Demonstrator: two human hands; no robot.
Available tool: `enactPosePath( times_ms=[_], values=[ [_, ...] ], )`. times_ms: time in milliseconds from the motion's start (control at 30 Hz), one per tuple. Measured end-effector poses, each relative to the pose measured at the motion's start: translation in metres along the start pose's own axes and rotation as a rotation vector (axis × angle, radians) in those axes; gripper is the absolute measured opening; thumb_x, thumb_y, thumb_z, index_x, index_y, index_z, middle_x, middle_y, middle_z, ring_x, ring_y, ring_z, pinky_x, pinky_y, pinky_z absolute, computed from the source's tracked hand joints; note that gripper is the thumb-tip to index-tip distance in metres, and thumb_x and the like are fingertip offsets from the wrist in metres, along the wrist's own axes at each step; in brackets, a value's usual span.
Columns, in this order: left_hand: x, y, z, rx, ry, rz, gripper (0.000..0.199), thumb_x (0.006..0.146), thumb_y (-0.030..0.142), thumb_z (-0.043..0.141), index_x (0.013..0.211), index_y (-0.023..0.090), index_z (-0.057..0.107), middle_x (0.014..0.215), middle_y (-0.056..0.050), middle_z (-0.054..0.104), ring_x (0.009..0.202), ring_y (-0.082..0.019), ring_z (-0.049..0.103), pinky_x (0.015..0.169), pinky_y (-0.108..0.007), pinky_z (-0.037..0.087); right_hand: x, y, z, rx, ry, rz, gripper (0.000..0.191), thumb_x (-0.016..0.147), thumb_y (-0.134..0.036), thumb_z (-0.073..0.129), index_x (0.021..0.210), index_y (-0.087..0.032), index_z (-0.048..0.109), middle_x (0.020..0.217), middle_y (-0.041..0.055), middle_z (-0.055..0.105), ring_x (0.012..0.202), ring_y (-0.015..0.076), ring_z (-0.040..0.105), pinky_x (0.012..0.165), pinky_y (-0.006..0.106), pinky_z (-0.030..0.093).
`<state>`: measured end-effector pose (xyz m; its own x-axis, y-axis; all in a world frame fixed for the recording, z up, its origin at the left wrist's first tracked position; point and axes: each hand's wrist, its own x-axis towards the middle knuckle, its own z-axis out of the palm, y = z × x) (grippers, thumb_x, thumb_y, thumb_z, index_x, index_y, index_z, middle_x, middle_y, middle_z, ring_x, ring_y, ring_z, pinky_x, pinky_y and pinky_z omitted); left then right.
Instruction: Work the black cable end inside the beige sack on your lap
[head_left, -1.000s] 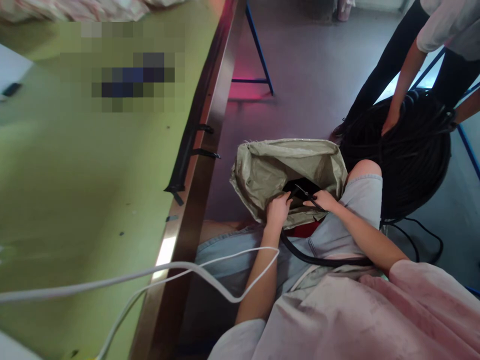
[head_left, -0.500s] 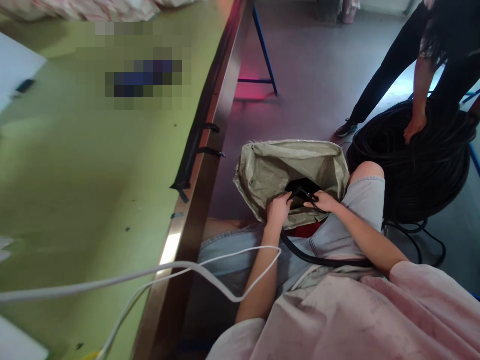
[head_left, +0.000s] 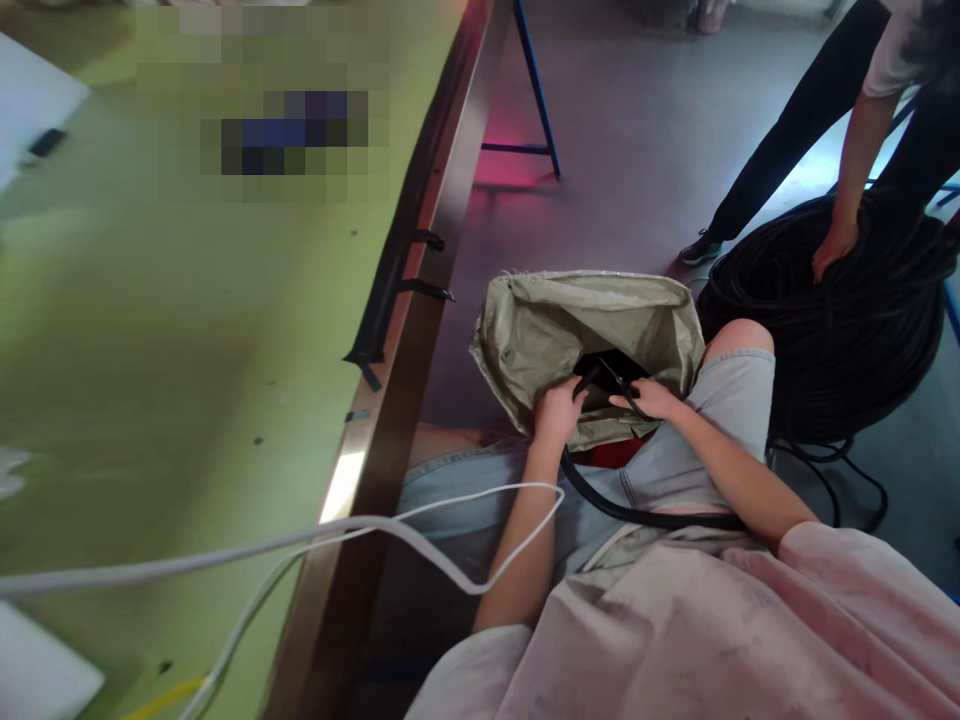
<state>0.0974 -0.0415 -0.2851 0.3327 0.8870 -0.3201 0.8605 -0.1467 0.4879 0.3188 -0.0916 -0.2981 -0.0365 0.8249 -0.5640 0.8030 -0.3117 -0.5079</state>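
Note:
My left hand (head_left: 559, 410) is closed around a black tube (head_left: 622, 515) near its end, which sticks out past my fingers over the open mouth of a tan woven sack (head_left: 525, 330). The tube curves down from that hand and crosses my lap to the right. My right hand (head_left: 654, 398) grips dark scissors (head_left: 616, 374) at the handles, their tips pointing up and left, close to the tube's end. Both hands are at the sack's near rim. Black material (head_left: 611, 366) shows dimly inside the sack; its details are too dark to make out.
A green-topped table (head_left: 187, 350) with a metal edge stands at my left. White cables (head_left: 330, 525) stretch over it toward my left arm. On the right, a co-worker's hand (head_left: 836, 245) touches a big coil of black tubing (head_left: 862, 340) beside my knee.
The scissors have swung so their tips point more upward, and the tube's end now shows more clearly above my left hand. The view has shifted slightly. The co-worker's hand stays on the coil.

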Motion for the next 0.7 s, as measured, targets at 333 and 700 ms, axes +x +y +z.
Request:
enactPosePath(
  times_ms=[333, 700],
  values=[
    [0.006, -0.002, 0.005, -0.049, -0.009, 0.061, 0.037, 0.102, 0.026, 0.061, 0.136, 0.015, 0.069, 0.126, -0.016, 0.075, 0.117, -0.028, 0.072, 0.104, -0.035, 0.055, 0.005, 0.009, 0.008, -0.017, -0.007, -0.039, 0.065, 0.091, -0.081, 0.059, 0.088, -0.017, 0.071, 0.104, 0.0111, 0.072, 0.091, 0.0228, 0.069, 0.069, 0.025, 0.044],
    [0.006, -0.003, 0.005, -0.047, 0.023, 0.019, 0.038, 0.102, 0.027, 0.061, 0.137, 0.014, 0.069, 0.126, -0.017, 0.075, 0.116, -0.029, 0.073, 0.103, -0.035, 0.055, 0.004, 0.005, 0.004, 0.107, -0.072, -0.136, 0.067, 0.093, -0.081, 0.054, 0.075, -0.017, 0.063, 0.079, 0.0054, 0.066, 0.072, 0.0183, 0.061, 0.060, 0.025, 0.039]
  ],
)
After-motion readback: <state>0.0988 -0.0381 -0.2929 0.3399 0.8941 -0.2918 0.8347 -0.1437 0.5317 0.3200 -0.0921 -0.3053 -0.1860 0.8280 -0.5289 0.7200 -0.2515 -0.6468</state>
